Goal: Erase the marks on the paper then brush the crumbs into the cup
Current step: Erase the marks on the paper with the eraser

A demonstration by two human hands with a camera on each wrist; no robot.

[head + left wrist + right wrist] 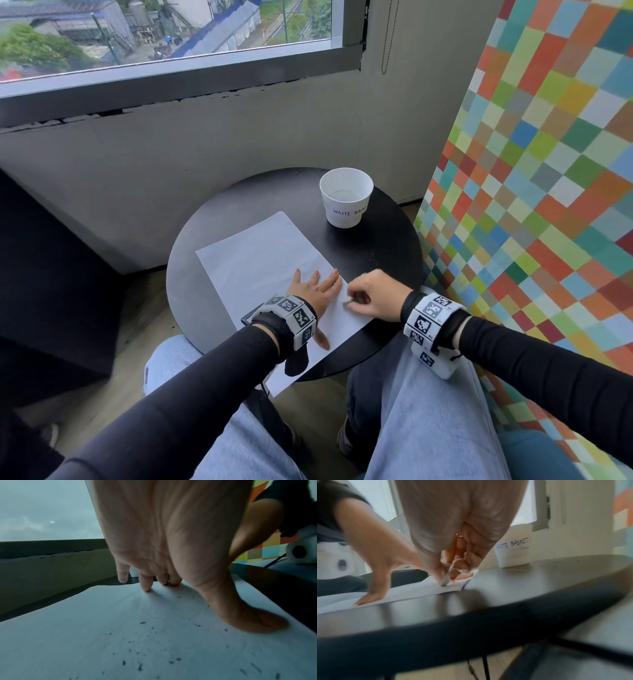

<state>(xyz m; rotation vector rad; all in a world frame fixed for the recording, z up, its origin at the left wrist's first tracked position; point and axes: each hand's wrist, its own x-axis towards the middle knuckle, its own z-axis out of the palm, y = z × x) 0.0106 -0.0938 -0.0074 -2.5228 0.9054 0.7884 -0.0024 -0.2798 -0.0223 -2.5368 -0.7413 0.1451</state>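
Paper point(263, 260): thin single sheet, light and limp, flat on the round black table point(383, 260); near corner overhangs the table's front edge; likely to slide or buckle under rubbing unless pinned.
Left hand point(313, 289): spread flat, fingers straight, pressing the sheet down just beside the rubbing spot; grips nothing.
Right hand point(371, 294): fingers curled, pinching a small grey eraser point(444, 582) against the sheet near its right edge.
Eraser: small and stubby, probably soft and grippy; best pinched low, close to the tip.
Crumbs point(142, 622): dark specks scattered over the sheet; light, loose, easily blown or flicked off.
Cup point(346, 197): white paper cup lettered "WASTE BASKET", upright at the table's far right, well apart from the hands; light, likely to tip if bumped.
Edges: sheet's right edge close to the eraser, risk of catching and creasing it.
Open room: bare tabletop between sheet and cup.
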